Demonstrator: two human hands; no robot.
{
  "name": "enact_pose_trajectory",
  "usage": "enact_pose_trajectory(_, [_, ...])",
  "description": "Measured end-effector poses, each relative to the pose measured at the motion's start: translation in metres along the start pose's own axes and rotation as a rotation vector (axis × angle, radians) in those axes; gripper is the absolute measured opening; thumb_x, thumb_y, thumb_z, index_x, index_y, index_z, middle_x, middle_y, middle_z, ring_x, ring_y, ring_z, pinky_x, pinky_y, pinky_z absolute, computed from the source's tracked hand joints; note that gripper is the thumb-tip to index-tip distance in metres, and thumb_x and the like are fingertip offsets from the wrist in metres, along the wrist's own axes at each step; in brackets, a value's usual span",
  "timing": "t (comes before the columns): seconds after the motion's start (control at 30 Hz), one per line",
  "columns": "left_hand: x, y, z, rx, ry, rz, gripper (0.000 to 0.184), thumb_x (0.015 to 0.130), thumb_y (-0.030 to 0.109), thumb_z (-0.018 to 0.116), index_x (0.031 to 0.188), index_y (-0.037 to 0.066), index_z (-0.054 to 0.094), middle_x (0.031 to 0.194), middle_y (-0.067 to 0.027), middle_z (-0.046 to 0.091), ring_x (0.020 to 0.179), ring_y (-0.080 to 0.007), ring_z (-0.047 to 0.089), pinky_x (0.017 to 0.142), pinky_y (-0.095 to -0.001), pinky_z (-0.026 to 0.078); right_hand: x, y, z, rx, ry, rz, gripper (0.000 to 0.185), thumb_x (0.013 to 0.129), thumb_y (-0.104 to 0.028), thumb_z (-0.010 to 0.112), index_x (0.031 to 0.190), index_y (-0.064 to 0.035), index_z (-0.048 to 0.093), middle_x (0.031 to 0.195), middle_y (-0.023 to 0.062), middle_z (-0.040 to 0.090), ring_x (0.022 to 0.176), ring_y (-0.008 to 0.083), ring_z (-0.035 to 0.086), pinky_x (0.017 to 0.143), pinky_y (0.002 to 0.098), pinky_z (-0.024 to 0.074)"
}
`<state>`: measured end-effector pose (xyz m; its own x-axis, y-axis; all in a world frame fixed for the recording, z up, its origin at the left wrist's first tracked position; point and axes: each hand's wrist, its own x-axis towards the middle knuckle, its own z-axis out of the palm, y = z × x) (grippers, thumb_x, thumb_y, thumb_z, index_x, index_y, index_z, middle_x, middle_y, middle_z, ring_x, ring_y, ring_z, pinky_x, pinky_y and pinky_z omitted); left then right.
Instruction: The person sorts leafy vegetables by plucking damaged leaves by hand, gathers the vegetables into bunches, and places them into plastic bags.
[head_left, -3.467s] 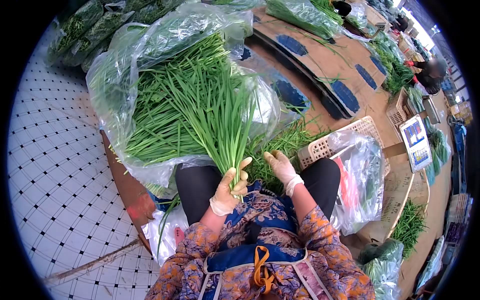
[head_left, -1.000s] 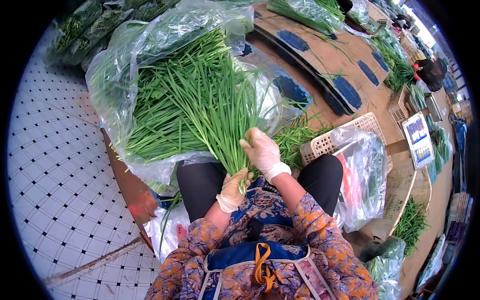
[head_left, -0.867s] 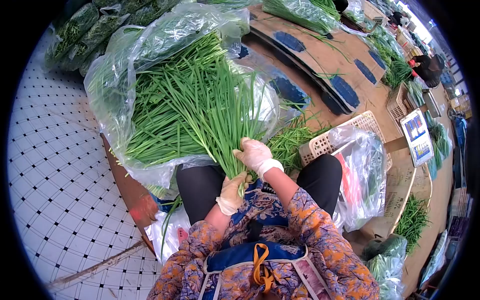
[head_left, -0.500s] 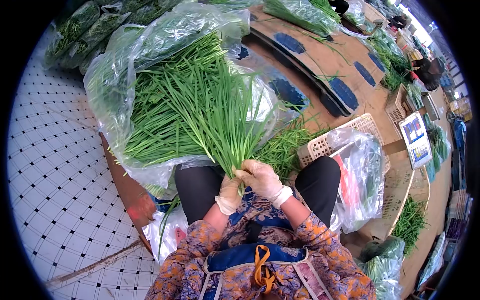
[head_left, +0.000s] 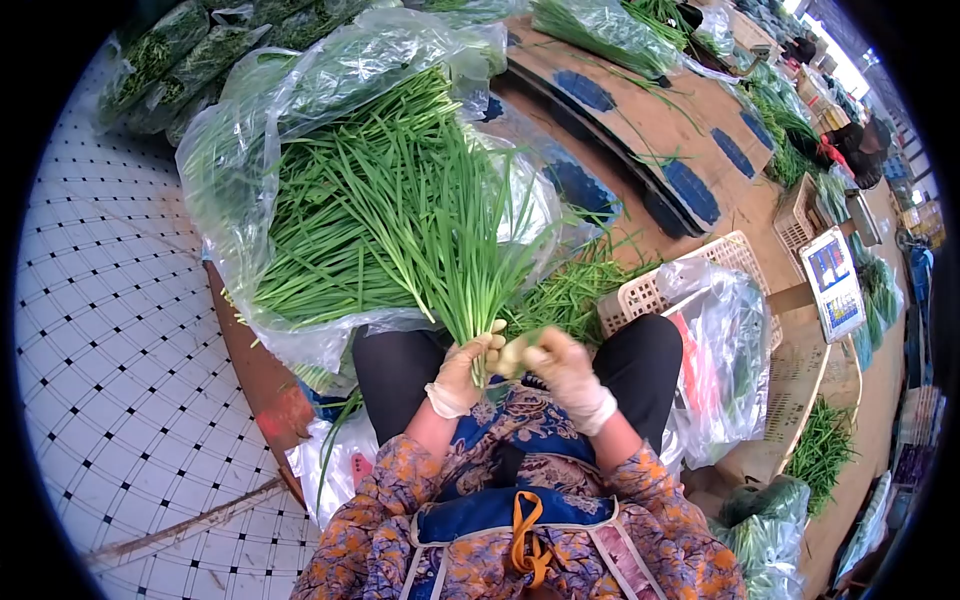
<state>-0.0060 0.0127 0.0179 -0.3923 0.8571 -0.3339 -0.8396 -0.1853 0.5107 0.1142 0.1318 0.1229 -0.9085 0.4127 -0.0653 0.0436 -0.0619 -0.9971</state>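
Note:
My left hand, in a thin pale glove, is wrapped round the lower stalks of a bunch of garlic chives. The long green leaves fan out away from me over an opened clear plastic bag. More chives lie heaped inside that bag. Just to the right of the stalks is my gloved right hand, apart from the bunch. Its fingers are curled together. Motion smears the fingertips, and what they hold, if anything, cannot be made out.
Loose green trimmings lie beyond my right knee, beside a beige plastic basket with clear bags over it. A scale display stands at the right. Filled bags of greens are stacked at the far left. A person is in the right background.
My right hand has come off the stalks and moved right, its fingers curled. My left hand still grips the bunch in nearly the same place.

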Motion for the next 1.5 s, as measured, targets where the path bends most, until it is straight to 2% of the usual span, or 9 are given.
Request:
enact_pose_trajectory(0.1, [-0.001,0.001,0.006,-0.002,-0.094,0.044,0.036,0.086,0.013,0.054,0.12,0.001,0.048,0.088,-0.0089,0.062,0.074,-0.0133,0.059,0.06,-0.0226,0.047,-0.001,0.0,-0.028,0.304,0.179,0.031,0.016,0.089,-0.013,0.05,0.093,0.0024,0.051,0.084,0.0095,0.06,0.081,0.0168,0.06,0.074,0.0274,0.049])
enact_pose_trajectory(0.23, [-0.003,0.002,0.034,0.286,0.171,0.012,0.033,0.087,0.011,0.054,0.118,0.002,0.046,0.08,-0.0057,0.06,0.059,-0.0129,0.055,0.049,-0.0202,0.043,0.013,0.033,-0.055,-0.972,0.006,0.407,0.084,0.079,-0.042,0.063,0.131,0.0133,0.025,0.103,0.0238,0.059,0.097,0.0257,0.059,0.082,0.0335,0.0459])
enact_pose_trajectory(0.3, [-0.003,-0.003,0.04,0.673,0.245,0.033,0.03,0.084,0.009,0.056,0.112,0.0,0.049,0.087,-0.0094,0.062,0.063,-0.0133,0.06,0.052,-0.0215,0.046,0.019,0.046,-0.039,-0.445,0.02,0.337,0.091,0.075,-0.041,0.068,0.131,0.0154,0.021,0.111,0.0204,0.056,0.102,0.0246,0.055,0.085,0.0311,0.0437])
enact_pose_trajectory(0.43, [-0.002,-0.031,0.054,1.543,0.114,0.676,0.059,0.078,0.002,0.055,0.131,0.0,0.029,0.1,-0.0252,0.057,0.097,-0.0435,0.052,0.081,-0.0425,0.044,0.04,0.048,-0.002,0.319,0.187,0.216,0.051,0.079,-0.02,0.068,0.119,0.0006,0.043,0.105,0.0087,0.057,0.097,0.0158,0.053,0.087,0.0284,0.0426])
enact_pose_trajectory(0.47, [-0.006,-0.033,0.058,1.65,0.138,0.505,0.065,0.076,0.002,0.059,0.133,-0.002,0.027,0.111,-0.0235,0.052,0.106,-0.0334,0.052,0.086,-0.0358,0.043,0.042,0.047,-0.003,0.473,0.26,0.173,0.046,0.08,-0.019,0.066,0.116,0.0013,0.046,0.105,0.0098,0.058,0.098,0.0169,0.054,0.088,0.0296,0.0437])
enact_pose_trajectory(0.63, [-0.01,-0.036,0.063,1.225,0.002,0.363,0.054,0.08,0.011,0.063,0.126,-0.001,0.037,0.105,-0.0162,0.058,0.092,-0.0259,0.059,0.076,-0.0334,0.048,0.03,0.039,-0.023,0.583,0.238,0.145,0.038,0.083,-0.019,0.061,0.112,0.0032,0.049,0.108,0.0143,0.059,0.1,0.0213,0.057,0.089,0.0326,0.0463])
enact_pose_trajectory(0.7, [-0.007,-0.021,0.06,0.419,-0.182,-0.404,0.039,0.081,0.013,0.063,0.115,0.001,0.046,0.093,-0.011,0.062,0.074,-0.0155,0.061,0.06,-0.0252,0.049,0.023,0.025,-0.022,0.613,0.123,0.151,0.04,0.084,-0.022,0.061,0.113,0.0036,0.05,0.107,0.0139,0.06,0.098,0.0211,0.058,0.088,0.0324,0.0465])
enact_pose_trajectory(1.17, [-0.01,-0.012,0.044,0.294,0.183,-0.015,0.021,0.086,0.023,0.061,0.096,0.006,0.056,0.07,-0.0016,0.058,0.058,-0.0086,0.053,0.046,-0.0191,0.039,0.052,0.059,-0.033,-0.165,0.168,0.259,0.033,0.088,-0.031,0.056,0.084,0.002,0.061,0.074,0.004,0.062,0.072,0.0128,0.057,0.069,0.0269,0.0446])
enact_pose_trajectory(1.5, [-0.002,-0.013,0.034,0.05,0.253,-0.059,0.021,0.088,0.018,0.053,0.103,0.004,0.056,0.079,-0.0064,0.064,0.059,-0.0108,0.054,0.052,-0.0216,0.043,0.032,0.049,-0.038,0.226,0.138,0.417,0.027,0.089,-0.027,0.056,0.093,-0.0004,0.057,0.085,0.0071,0.062,0.075,0.0114,0.059,0.071,0.0228,0.0479])
